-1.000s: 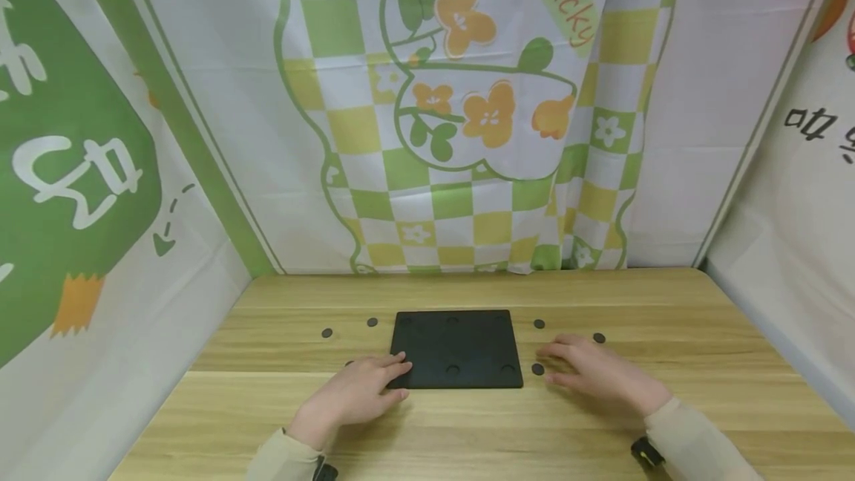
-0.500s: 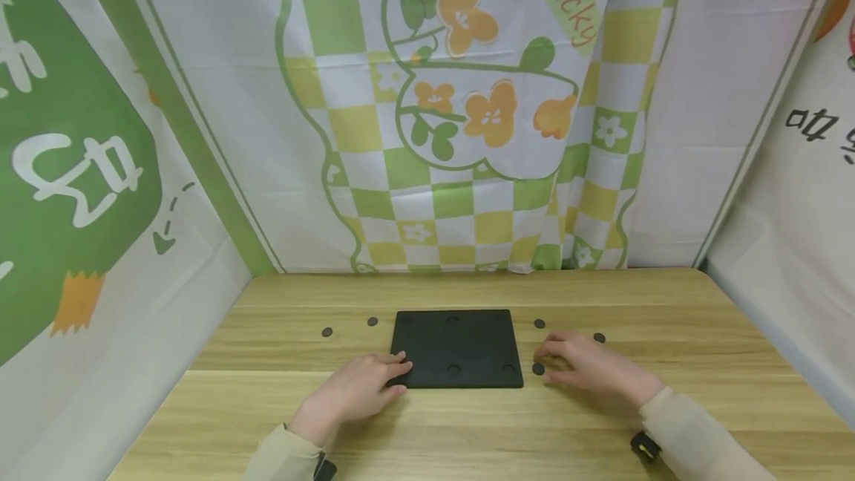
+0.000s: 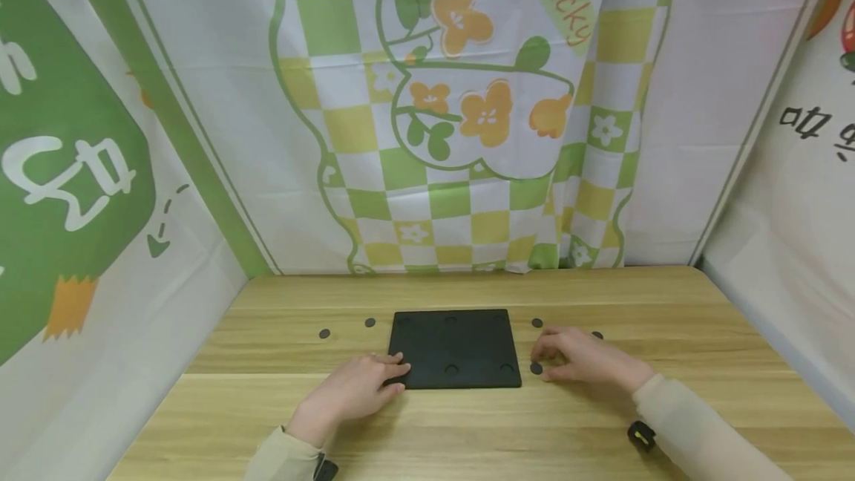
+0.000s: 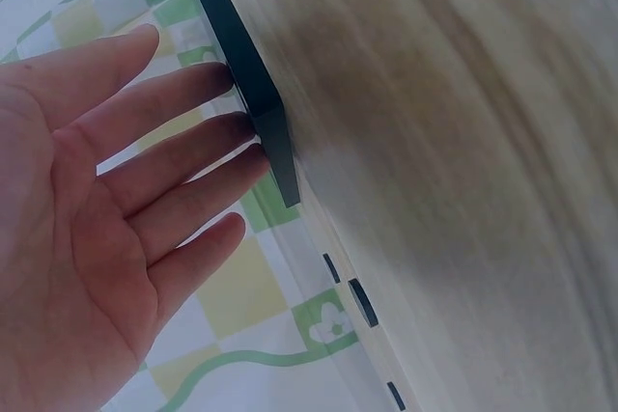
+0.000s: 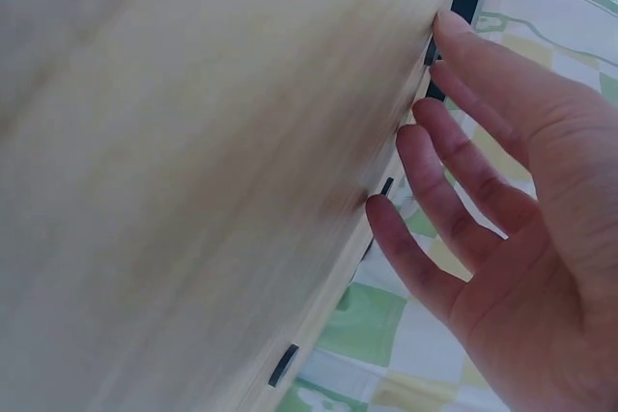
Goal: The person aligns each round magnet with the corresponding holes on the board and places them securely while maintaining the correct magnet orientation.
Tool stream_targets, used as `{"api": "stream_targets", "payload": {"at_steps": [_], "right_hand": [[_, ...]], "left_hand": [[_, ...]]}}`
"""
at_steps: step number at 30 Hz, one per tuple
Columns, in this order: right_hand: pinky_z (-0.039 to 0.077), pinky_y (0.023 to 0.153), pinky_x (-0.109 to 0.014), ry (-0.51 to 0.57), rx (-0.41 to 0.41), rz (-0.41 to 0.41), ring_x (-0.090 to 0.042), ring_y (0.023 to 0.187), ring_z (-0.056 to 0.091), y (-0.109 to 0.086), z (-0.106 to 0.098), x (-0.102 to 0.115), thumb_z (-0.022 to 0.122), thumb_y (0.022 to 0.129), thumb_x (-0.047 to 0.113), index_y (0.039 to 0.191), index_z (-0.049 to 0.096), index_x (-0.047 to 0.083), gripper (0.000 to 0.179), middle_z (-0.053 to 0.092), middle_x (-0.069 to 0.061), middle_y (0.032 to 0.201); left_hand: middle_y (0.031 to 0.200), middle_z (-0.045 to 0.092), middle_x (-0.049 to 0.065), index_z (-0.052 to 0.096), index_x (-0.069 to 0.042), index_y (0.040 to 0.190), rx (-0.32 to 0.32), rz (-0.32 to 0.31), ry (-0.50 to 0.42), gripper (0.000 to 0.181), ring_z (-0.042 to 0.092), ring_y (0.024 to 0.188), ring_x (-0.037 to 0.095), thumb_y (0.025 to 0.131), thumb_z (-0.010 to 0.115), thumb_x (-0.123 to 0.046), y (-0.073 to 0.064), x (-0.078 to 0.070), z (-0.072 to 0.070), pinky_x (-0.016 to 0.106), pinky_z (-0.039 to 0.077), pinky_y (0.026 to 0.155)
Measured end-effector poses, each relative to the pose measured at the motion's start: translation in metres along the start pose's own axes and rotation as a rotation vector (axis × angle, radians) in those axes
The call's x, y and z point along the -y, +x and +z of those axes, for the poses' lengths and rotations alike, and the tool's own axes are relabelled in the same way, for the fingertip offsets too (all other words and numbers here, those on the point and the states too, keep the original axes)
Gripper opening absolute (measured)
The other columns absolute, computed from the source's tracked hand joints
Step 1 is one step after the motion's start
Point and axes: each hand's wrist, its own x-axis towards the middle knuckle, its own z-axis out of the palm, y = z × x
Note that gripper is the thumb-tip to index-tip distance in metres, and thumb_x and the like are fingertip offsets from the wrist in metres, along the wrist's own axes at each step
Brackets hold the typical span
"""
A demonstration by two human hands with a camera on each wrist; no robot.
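A thin black rectangular board (image 3: 461, 351) lies on the wooden table, with shallow round marks near its edges. My left hand (image 3: 357, 390) rests its fingertips on the board's near left corner; in the left wrist view, the fingertips (image 4: 249, 125) meet the board's edge (image 4: 275, 137). Right of the board is a small flat black disc (image 3: 536, 368). My right hand (image 3: 584, 357) is over the table there, its thumb and forefinger on either side of that disc, fingers bent and spread. The right wrist view has the thumb (image 5: 459, 31) low beside the disc (image 5: 432, 51).
Two more discs are at the right, one behind (image 3: 537, 323) and one farther out (image 3: 597, 335). Left of the board lie another disc (image 3: 370, 323) and an outer disc (image 3: 324, 334). Patterned cloth (image 3: 454, 199) hangs around the wooden table (image 3: 461, 436).
My right hand has moved slightly left and closer around the near disc, with its fingers more bent. The left hand stays on the board's corner. The head view has shifted a little.
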Motion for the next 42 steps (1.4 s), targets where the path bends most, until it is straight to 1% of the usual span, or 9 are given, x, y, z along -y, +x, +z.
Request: {"api": "stream_targets", "payload": {"at_steps": [9, 15, 19, 25, 28, 32, 42], "right_hand": [[0.051, 0.073, -0.023, 0.062, 0.046, 0.015, -0.005, 0.085, 0.057, 0.005, -0.002, -0.004, 0.076, 0.08, 0.027, 0.099, 0.07, 0.022, 0.021, 0.06, 0.009, 0.101], [0.05, 0.069, -0.02, 0.035, 0.042, -0.012, 0.0, 0.081, 0.055, 0.009, -0.001, -0.004, 0.077, 0.079, 0.024, 0.096, 0.071, 0.021, 0.018, 0.062, 0.01, 0.096], [0.05, 0.067, -0.018, 0.028, 0.042, -0.021, 0.001, 0.077, 0.055, 0.012, -0.001, -0.003, 0.078, 0.078, 0.023, 0.094, 0.072, 0.02, 0.018, 0.063, 0.01, 0.093], [0.051, 0.071, -0.021, 0.036, 0.058, 0.03, 0.0, 0.08, 0.058, 0.015, -0.003, 0.001, 0.079, 0.076, 0.022, 0.093, 0.072, 0.02, 0.018, 0.066, 0.009, 0.093], [0.052, 0.072, -0.022, 0.029, 0.046, 0.03, -0.002, 0.081, 0.059, 0.016, -0.005, 0.002, 0.081, 0.075, 0.022, 0.09, 0.073, 0.019, 0.018, 0.067, 0.009, 0.092], [0.051, 0.071, -0.021, 0.02, 0.027, 0.018, 0.0, 0.079, 0.059, 0.017, -0.004, 0.0, 0.082, 0.073, 0.023, 0.086, 0.073, 0.019, 0.016, 0.068, 0.009, 0.088], [0.05, 0.067, -0.019, 0.01, 0.037, 0.079, 0.004, 0.073, 0.055, 0.019, -0.002, -0.005, 0.082, 0.072, 0.031, 0.082, 0.072, 0.023, 0.016, 0.066, 0.016, 0.082]], "left_hand": [[0.134, 0.056, 0.013, 0.063, -0.012, 0.126, 0.009, -0.013, -0.004, 0.036, 0.056, 0.12, 0.034, 0.095, 0.057, -0.028, -0.001, 0.0, -0.001, 0.05, 0.046, 0.096], [0.133, 0.057, 0.014, 0.064, -0.011, 0.125, -0.002, -0.001, 0.005, 0.035, 0.057, 0.119, 0.033, 0.094, 0.057, -0.027, -0.001, 0.0, 0.0, 0.049, 0.047, 0.096], [0.134, 0.057, 0.013, 0.063, -0.012, 0.126, 0.004, 0.0, 0.012, 0.035, 0.057, 0.119, 0.032, 0.095, 0.057, -0.028, -0.001, 0.001, 0.001, 0.048, 0.047, 0.095], [0.134, 0.057, 0.013, 0.063, -0.013, 0.126, 0.013, -0.001, 0.009, 0.036, 0.058, 0.118, 0.031, 0.095, 0.057, -0.029, -0.002, 0.0, -0.001, 0.047, 0.049, 0.094], [0.134, 0.056, 0.013, 0.063, -0.013, 0.127, 0.021, -0.007, 0.005, 0.036, 0.057, 0.119, 0.031, 0.095, 0.056, -0.029, -0.002, 0.0, -0.001, 0.047, 0.048, 0.094], [0.135, 0.056, 0.013, 0.063, -0.013, 0.127, 0.024, -0.011, 0.005, 0.036, 0.057, 0.119, 0.031, 0.095, 0.056, -0.029, -0.002, 0.001, 0.0, 0.047, 0.048, 0.095], [0.134, 0.056, 0.013, 0.063, -0.013, 0.127, 0.021, -0.011, 0.005, 0.036, 0.057, 0.12, 0.032, 0.096, 0.055, -0.03, -0.001, 0.001, 0.0, 0.048, 0.047, 0.096]]}}
